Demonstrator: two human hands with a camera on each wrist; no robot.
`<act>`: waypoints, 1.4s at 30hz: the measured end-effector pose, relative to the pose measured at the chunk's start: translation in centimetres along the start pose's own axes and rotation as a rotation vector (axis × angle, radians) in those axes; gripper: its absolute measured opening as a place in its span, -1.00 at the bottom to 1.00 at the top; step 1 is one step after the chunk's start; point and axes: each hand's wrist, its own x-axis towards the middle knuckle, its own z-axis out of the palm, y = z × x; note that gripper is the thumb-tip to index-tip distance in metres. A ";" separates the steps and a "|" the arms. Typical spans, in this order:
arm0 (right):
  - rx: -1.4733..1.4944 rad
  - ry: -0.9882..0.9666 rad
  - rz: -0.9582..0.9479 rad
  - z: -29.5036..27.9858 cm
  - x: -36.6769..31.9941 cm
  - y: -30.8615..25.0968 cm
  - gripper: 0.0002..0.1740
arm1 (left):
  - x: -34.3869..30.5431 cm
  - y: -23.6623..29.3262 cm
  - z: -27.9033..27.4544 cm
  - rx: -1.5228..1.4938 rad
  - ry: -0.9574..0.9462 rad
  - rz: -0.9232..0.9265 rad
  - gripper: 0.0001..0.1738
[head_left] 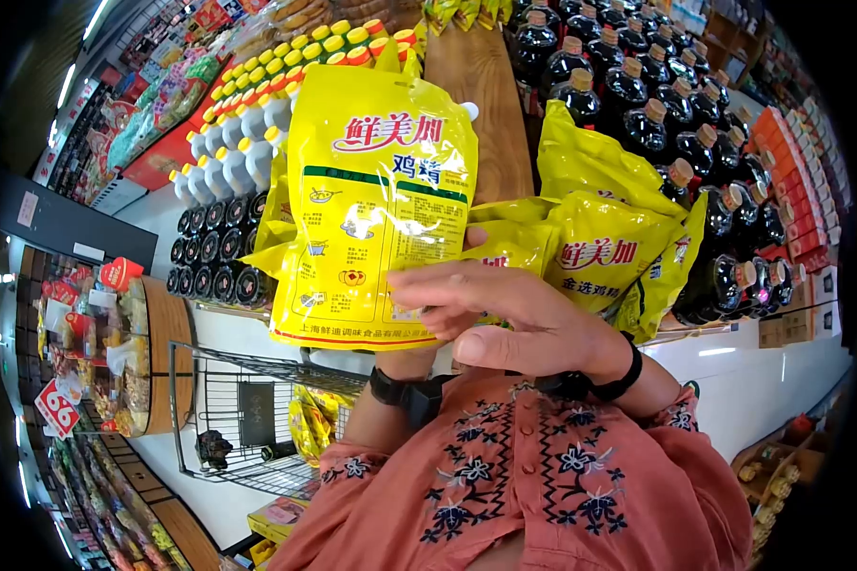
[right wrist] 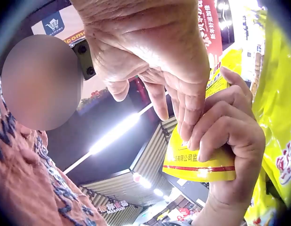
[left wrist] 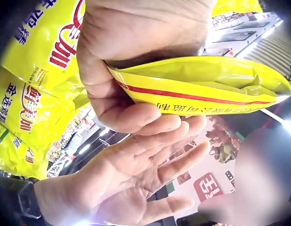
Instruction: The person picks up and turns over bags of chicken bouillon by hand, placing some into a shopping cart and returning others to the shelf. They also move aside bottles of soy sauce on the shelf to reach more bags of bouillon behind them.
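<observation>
A large yellow seasoning pouch (head_left: 362,228) stands upright before my chest, printed with red and blue Chinese characters, cooking pictures and a dark green band. My left hand (left wrist: 105,89) grips it near its lower edge, fingers curled round it. In the head view the pouch hides much of that hand. My right hand (head_left: 528,309) is spread with relaxed fingers in front of the pouch's lower right part. In the right wrist view its fingertips (right wrist: 187,129) overlap the pouch and the left hand's fingers.
More yellow pouches (head_left: 595,252) stand at the right beside a wooden board (head_left: 481,95). Rows of dark bottles (head_left: 652,119) fill the far right. White jugs (head_left: 257,162) and dark-capped bottles (head_left: 221,228) stand at the left. A wire shopping cart (head_left: 248,419) holding yellow packs is below left.
</observation>
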 end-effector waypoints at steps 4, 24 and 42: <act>0.120 -0.001 0.196 0.1 1.2 -0.6 -0.39 | -0.5 1.6 -0.3 0.126 0.041 0.013 -0.38; -0.353 0.319 0.529 -8.1 5.4 -7.2 -0.39 | 7.2 6.7 2.3 1.393 0.243 0.727 -0.46; -0.602 1.016 0.125 -30.7 18.3 -0.7 -0.53 | 4.2 8.1 1.2 1.515 0.293 0.881 -0.46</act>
